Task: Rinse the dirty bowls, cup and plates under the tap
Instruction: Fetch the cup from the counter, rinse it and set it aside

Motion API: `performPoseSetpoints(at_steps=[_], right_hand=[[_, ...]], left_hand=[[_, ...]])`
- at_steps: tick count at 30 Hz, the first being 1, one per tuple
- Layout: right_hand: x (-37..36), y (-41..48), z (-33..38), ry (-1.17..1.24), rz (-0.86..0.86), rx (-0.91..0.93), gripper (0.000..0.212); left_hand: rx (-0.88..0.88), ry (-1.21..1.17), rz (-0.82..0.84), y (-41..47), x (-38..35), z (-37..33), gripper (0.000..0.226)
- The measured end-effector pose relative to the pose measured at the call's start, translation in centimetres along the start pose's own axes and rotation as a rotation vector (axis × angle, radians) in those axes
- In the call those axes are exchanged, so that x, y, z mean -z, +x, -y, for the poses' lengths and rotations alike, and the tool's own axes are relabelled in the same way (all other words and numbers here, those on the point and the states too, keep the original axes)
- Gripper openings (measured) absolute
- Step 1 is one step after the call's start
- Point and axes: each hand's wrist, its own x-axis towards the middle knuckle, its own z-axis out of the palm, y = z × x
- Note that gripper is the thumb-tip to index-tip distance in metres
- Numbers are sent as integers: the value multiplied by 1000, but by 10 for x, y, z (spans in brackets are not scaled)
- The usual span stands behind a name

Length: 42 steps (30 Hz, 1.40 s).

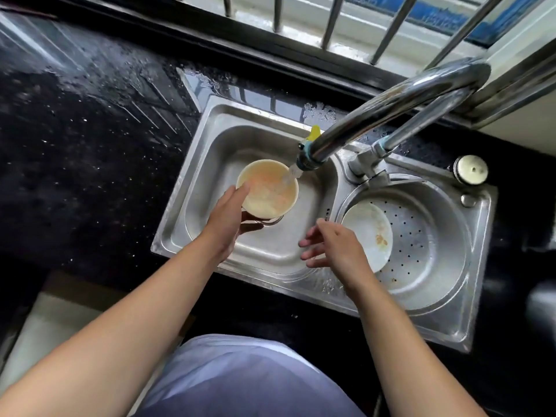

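Observation:
My left hand point(227, 219) grips the near left rim of a cream bowl point(269, 189) smeared orange inside, holding it up in the left sink basin point(210, 152). Water runs from the tap spout point(304, 164) onto the bowl's far right edge. Beneath the bowl a second round rim shows; I cannot tell what it is. My right hand point(332, 246) hovers above the divider between the basins, fingers spread and holding nothing. A white plate point(371, 228) with an orange stain leans in the perforated strainer basin point(427, 233) on the right, partly hidden by my right hand.
The chrome faucet arm point(400, 100) arches over the sink from the right rear. Wet black countertop point(75, 130) spreads to the left. A round cap point(471, 170) sits on the sink's far right corner. Window bars point(331, 19) run behind.

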Motion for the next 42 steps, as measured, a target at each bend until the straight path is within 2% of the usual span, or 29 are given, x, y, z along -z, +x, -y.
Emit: performPoseSetpoints(at_steps=[5,11,14,16,19,21,25,27,31,34,36,40,42], right_hand=[[-22,-9,3,-106,-89,129,17],[-38,-12,26,-197,-247,268,18],[-50,-17,36,-508,-410,559,22],[-62,-17,41,-573,-360,703,24],[-84,-6,51,-738,-155,596,32],[-99,5,58,-870,-21,532,31],[-108,12,58,-858,192,367,27],[-100,14,53,-907,207,308,27],[-93,20,52,-1084,78,300,23],[-99,19,53,-957,251,367,27],[-93,21,53,-910,308,345,34],[-84,31,50,-1239,213,367,49],[-92,26,47,-1254,272,420,55]], left_hand=[[-7,34,34,-3,7,-1,43],[17,80,38,-7,12,-4,26],[28,91,40,-9,14,-4,13],[18,99,42,-8,15,-2,15],[-1,110,76,-8,14,2,15],[-10,127,94,-10,10,2,17],[-11,147,6,2,10,2,27],[-18,169,-6,7,14,2,27],[13,221,12,8,15,11,44],[-26,240,-5,9,14,14,33],[-14,241,-12,11,16,14,35],[-3,245,2,12,15,18,29],[-4,255,-19,12,11,19,39]])
